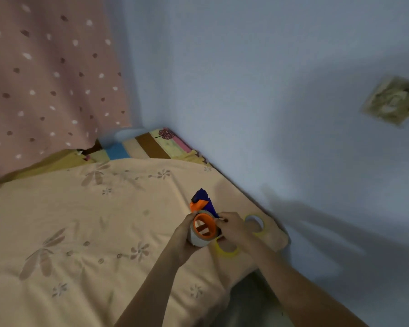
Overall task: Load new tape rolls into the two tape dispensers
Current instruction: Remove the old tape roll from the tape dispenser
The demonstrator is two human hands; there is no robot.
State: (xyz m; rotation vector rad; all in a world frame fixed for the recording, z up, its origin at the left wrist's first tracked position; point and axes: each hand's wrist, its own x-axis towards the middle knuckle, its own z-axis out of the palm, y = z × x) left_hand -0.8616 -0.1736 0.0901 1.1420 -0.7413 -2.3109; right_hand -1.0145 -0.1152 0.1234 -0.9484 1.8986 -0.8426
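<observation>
A blue and orange tape dispenser (202,201) is held above the bed, with a pale tape roll (198,240) seated on its orange hub (204,224). My left hand (183,237) wraps around the roll from the left and below. My right hand (232,227) pinches at the roll's right edge next to the hub. Two yellow tape rolls lie on the sheet: one (255,224) just behind my right hand, the other (227,250) partly hidden under my right wrist. No second dispenser is visible.
The peach floral bedsheet (92,232) covers the bed, whose right edge runs along a blue wall (269,102). A striped pillow or mat (147,145) sits at the far corner. A pink dotted curtain (45,79) hangs at the left.
</observation>
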